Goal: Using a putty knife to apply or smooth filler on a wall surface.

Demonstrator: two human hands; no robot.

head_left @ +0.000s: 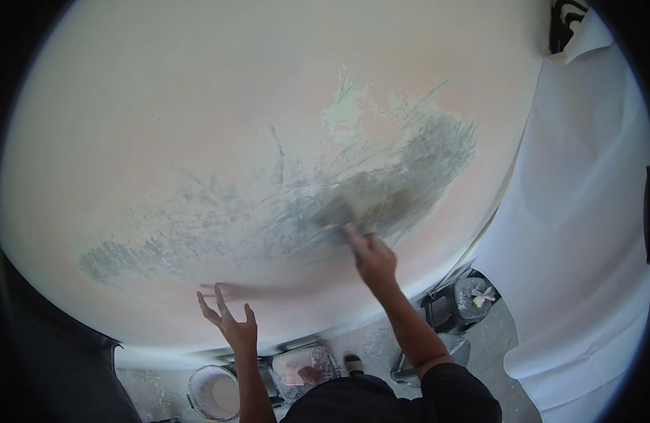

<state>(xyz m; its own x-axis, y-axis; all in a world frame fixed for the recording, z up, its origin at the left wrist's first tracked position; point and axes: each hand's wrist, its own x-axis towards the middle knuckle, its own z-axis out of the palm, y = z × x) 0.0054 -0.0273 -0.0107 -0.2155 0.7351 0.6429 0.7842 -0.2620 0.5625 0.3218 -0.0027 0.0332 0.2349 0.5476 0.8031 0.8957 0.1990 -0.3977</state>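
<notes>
A large, curved, pale panel (198,106) with pinkish areas spreads in front of me. Across its middle runs a streaky grey patch of filler (438,158), thicker and darker on the right. My right hand (376,262) is closed round the handle of a putty knife (335,211), whose blade lies over the grey patch. Motion blurs the tool, so its exact shape is unclear. Lower on the left, my left hand (235,328) holds nothing. Its fingers are spread by the panel's lower part; whether they touch it I cannot tell.
Below the panel stand a round white bucket (216,391) and a spattered box lid (304,370) with a reddish-brown piece on it. Dark containers (448,310) are at the lower right. White sheeting (572,197) hangs on the right, and a black cover (50,338) is at lower left.
</notes>
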